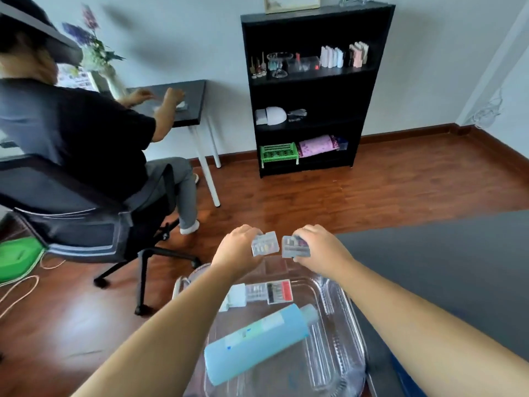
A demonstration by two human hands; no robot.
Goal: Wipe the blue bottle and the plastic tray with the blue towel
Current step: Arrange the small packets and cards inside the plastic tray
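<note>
Above the tray point(337, 365), left hand point(239, 247) grips one clear case point(265, 243); right hand point(320, 247) grips another case point(294, 247). Bottle point(257, 343) lies in tray.

A small nail-care studio or home workroom is suggested. A black bookshelf point(312, 90) against the pale wall is stocked with small bottles, a white nail lamp point(271, 116), colour swatches and a green basket point(279, 152). A second person point(86, 124) is seated on a mesh office chair point(86, 222) at a dark bench point(183, 101). Wood-look flooring point(386, 190) is laid throughout.
</note>
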